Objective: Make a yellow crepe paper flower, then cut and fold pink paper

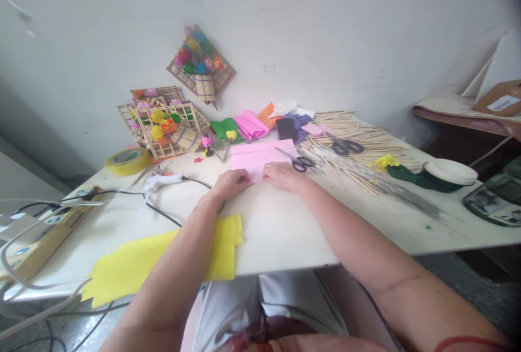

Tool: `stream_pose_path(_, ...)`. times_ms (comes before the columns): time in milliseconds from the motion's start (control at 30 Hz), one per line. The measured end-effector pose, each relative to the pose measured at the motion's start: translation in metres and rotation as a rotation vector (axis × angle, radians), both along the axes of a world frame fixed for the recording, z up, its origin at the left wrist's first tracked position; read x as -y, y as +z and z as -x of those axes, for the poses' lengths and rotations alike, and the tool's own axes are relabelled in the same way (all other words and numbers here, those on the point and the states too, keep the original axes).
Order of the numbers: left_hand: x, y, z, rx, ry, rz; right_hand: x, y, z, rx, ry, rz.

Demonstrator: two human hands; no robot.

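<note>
A sheet of pink crepe paper (258,158) lies on the table in front of me, with a fold along its far side. My left hand (232,184) is closed at the sheet's near left corner, fingers curled on the edge. Close beside it, my right hand (281,176) grips the same near edge, fingers bent. The fingertips are partly hidden, so the exact hold is hard to see. Black-handled scissors (302,164) rest over the sheet's right side, just beyond my right hand. Yellow crepe paper (134,262) lies beneath my left forearm.
On the left are a white glue gun (163,179), a yellow tape roll (128,160) and a power strip (52,227) with cables. Stick-and-flower frames (163,124) lean at the back. Wooden sticks (366,138), metal wires (378,189), more scissors (347,147) and a phone (286,129) lie rightward.
</note>
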State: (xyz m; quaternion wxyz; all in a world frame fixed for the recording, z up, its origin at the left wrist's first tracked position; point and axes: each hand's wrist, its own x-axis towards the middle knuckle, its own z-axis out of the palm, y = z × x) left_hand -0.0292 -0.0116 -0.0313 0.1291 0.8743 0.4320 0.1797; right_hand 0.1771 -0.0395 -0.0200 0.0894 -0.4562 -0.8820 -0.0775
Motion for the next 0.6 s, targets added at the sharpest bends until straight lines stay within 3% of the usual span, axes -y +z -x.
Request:
stream_pose_path(233,0.0026,0.0041,-0.0038,-0.052,-0.009,-0.114,-0.0030,-0.0019,0.0001,-0.064,-0.008,0.009)
stream_pose_path(600,0.0050,0.0056,-0.0044,-0.069,0.000,-0.141,-0.0101,-0.0063,-0.0007,-0.102,-0.048,0.053)
